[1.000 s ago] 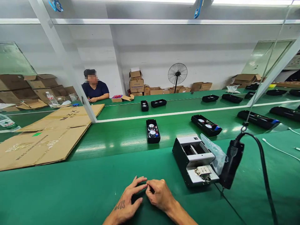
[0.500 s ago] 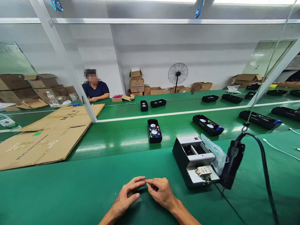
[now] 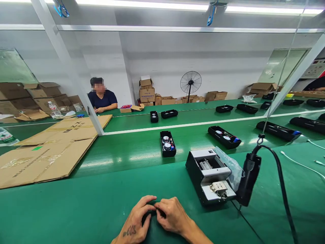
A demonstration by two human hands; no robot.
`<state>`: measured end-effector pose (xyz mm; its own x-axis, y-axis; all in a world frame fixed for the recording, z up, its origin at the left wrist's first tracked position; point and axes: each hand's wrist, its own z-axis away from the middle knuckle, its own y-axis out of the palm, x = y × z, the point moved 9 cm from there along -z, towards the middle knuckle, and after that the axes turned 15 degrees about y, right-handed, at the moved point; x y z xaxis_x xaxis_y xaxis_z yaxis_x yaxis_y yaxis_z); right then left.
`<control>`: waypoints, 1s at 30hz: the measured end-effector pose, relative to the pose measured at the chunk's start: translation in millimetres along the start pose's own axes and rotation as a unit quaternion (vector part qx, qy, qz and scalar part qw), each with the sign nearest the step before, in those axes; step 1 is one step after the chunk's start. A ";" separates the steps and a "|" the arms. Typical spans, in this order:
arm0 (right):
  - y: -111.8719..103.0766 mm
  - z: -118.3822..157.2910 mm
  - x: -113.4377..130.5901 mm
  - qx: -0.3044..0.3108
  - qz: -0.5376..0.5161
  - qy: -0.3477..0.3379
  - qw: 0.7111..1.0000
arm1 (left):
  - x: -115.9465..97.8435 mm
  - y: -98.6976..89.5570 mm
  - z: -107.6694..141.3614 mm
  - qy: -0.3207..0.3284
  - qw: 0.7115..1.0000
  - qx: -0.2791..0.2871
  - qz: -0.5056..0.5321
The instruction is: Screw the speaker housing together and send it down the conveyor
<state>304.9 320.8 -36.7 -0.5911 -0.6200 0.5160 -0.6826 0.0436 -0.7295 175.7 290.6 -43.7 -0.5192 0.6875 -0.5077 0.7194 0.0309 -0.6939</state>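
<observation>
Both hands are low in the middle of the view, over the green table mat [image 3: 76, 210]. My left hand [image 3: 138, 218] is curved with its thumb held apart from the fingers; nothing shows in it. One of its fingertips meets the fingertips of my right hand [image 3: 172, 215]. Thumb and fingers of the right hand are pinched together, and whatever may be between them is too small or hidden to make out. The nearest object is a black and silver bench machine [image 3: 210, 178], to the right of the right hand.
A black electric screwdriver [image 3: 250, 179] hangs by a cable beside the machine, near a clear plastic bag [image 3: 235, 173]. Open black speaker housings [image 3: 168, 144] stand along the green line. Flattened cardboard [image 3: 50, 156] lies left. A person [image 3: 103, 98] sits across the line.
My hands have come slightly lower in view, still meeting at the fingertips. The right hand's fingers are more tightly curled. The whole view has shifted slightly, and the strip inside the bench machine looks different.
</observation>
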 end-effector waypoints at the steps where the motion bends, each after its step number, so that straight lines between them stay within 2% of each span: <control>1: -0.1 0.3 1.3 -0.006 0.015 -0.003 1.000 | -2.3 -1.1 -1.3 0.015 1.000 -0.006 -0.008; 6: -8.7 -2.2 1.3 -0.056 0.005 -0.007 0.998 | -5.9 -0.2 -1.1 0.049 0.998 -0.021 -0.013; 14: -18.9 -5.2 -0.8 -0.087 -0.037 0.028 0.995 | 5.4 11.6 5.2 -0.042 0.997 0.034 0.063; 18: -24.5 -7.3 -8.2 -0.107 -0.066 0.042 0.991 | 10.4 12.5 5.6 -0.071 0.987 0.027 0.142; 21: -31.1 -10.1 -17.5 -0.124 -0.091 0.058 0.986 | 16.2 11.7 3.0 -0.101 0.968 0.008 0.231; 25: -35.6 -12.3 -17.2 -0.123 -0.117 0.054 0.984 | 22.0 14.4 -0.6 -0.151 0.912 -0.021 0.382; 27: -36.9 -12.4 -12.7 -0.119 -0.128 0.045 0.983 | 23.6 14.8 -1.2 -0.165 0.890 -0.039 0.424; 30: -38.5 -12.7 -7.6 -0.106 -0.157 0.035 0.981 | 24.7 16.3 -0.1 -0.172 0.878 -0.047 0.445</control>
<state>330.2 333.8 -6.8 -0.3598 -0.5741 0.7355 -0.9058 0.0256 -0.4230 174.6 308.2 -67.5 0.1706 0.2110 -0.9625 0.9374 -0.3357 0.0925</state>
